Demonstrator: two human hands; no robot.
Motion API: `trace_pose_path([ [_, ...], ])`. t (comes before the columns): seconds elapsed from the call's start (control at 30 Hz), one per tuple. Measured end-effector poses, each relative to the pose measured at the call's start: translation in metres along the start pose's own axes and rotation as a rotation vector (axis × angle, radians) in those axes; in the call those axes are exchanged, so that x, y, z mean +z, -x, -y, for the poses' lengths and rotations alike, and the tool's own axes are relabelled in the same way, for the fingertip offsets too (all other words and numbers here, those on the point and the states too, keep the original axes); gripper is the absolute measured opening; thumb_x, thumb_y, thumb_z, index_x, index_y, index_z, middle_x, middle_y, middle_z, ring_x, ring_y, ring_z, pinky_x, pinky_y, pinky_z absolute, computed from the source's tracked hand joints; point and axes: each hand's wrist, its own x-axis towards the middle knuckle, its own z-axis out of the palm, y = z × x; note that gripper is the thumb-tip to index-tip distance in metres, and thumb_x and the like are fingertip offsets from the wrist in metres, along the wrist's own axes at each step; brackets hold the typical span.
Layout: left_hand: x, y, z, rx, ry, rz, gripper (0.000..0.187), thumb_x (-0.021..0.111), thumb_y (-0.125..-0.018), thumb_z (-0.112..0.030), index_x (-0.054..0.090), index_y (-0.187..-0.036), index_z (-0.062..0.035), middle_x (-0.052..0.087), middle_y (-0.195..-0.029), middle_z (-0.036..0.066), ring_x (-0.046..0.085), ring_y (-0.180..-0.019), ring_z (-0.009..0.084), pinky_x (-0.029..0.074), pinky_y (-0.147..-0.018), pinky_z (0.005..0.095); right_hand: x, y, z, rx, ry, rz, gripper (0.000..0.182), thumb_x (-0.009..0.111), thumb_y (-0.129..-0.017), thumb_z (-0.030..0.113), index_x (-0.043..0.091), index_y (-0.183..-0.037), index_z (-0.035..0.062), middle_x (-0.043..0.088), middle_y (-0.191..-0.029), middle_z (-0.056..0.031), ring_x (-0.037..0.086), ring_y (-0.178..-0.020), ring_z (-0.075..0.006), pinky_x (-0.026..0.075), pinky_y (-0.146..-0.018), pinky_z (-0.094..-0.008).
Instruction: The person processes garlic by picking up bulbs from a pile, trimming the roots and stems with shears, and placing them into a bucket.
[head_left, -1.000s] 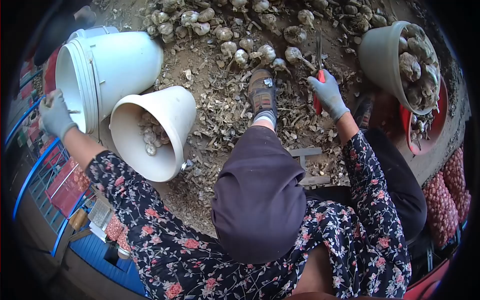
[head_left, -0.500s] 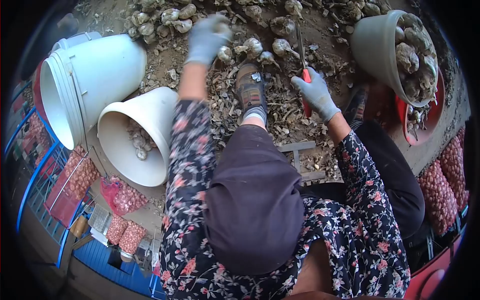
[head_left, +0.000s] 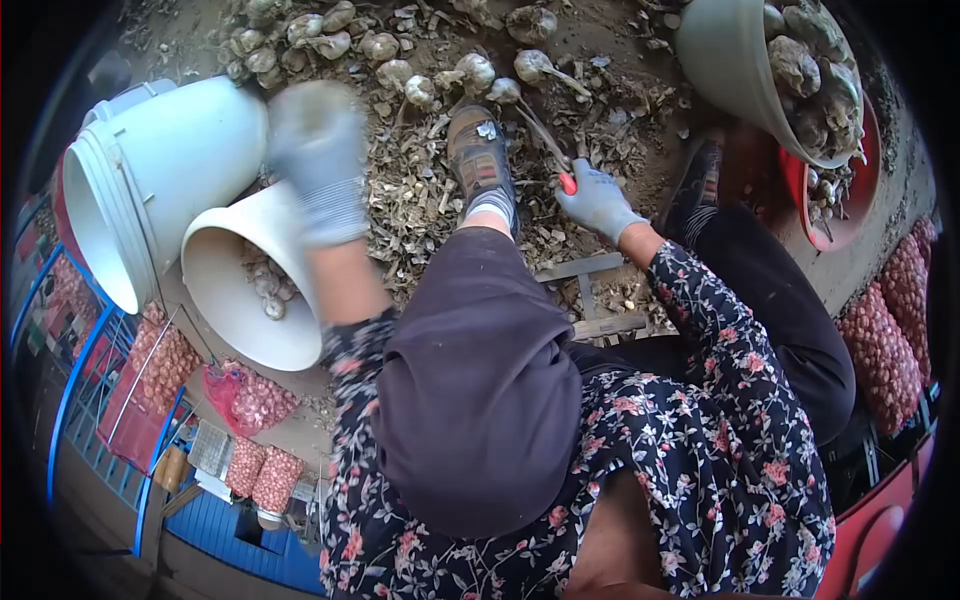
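My right hand (head_left: 600, 203), in a grey glove, is closed around red-handled shears (head_left: 548, 140). Their blades point up and left toward a garlic bulb (head_left: 504, 91) near my shoe. My left hand (head_left: 318, 160), also gloved, is smeared by motion above the rim of a white bucket (head_left: 205, 290); its fingers and anything in them cannot be made out. That bucket lies tipped, with several garlic bulbs (head_left: 268, 285) inside. More garlic with dry stalks (head_left: 535, 68) lies on the ground ahead of my shoe (head_left: 480, 150).
Stacked white buckets (head_left: 185, 170) lean at the left. At right, a bucket (head_left: 725, 80) full of garlic tilts over a red basin (head_left: 868, 190). Dry husks (head_left: 420, 200) litter the ground. Filled net bags (head_left: 885, 350) stand at both sides, near a blue metal frame (head_left: 65, 380).
My left hand has swung left and back from the garlic pile toward the tipped bucket. The shears in my right hand have turned, tips now leftward; the hand is slightly lower. The view has shifted somewhat.
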Motion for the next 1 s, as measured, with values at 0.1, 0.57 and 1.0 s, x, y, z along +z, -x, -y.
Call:
trace_pose_path([
  [0.1,0.078,0.051,-0.073,-0.07,0.279,0.66,0.02,0.061,-0.08,-0.022,0.065,-0.097,-0.0123,0.065,-0.084,0.012,0.066,-0.083,0.0298,0.051,-0.076,0.04,0.004,-0.001,0.007,0.101,-0.084,0.019,0.049,0.057,-0.081,0.037,0.051,-0.108,-0.0034,0.06,-0.105,-0.0295,0.057,-0.102,-0.0431,0.044,-0.089,-0.0464],
  [0.57,0.115,0.086,-0.075,0.008,0.221,0.799,0.033,0.06,-0.079,-0.018,0.054,-0.109,-0.0058,0.061,-0.1,0.017,0.065,-0.079,0.0293,0.053,-0.067,0.0399,0.014,-0.006,-0.022,0.129,-0.458,-0.232,0.044,0.064,-0.077,0.038,0.057,-0.099,0.0015,0.062,-0.096,-0.0236,0.059,-0.092,-0.0401,0.046,-0.082,-0.0431],
  [1.0,-0.188,-0.076,0.068,-0.307,0.329,-0.682,0.012,0.062,-0.081,-0.012,0.062,-0.085,-0.0008,0.061,-0.075,0.007,0.055,-0.065,0.0116,0.045,-0.06,0.0244,-0.014,-0.026,0.004,-0.093,-0.443,-0.298,0.033,0.064,-0.08,0.031,0.055,-0.097,0.0039,0.062,-0.085,-0.022,0.06,-0.082,-0.0403,0.046,-0.072,-0.0438],
])
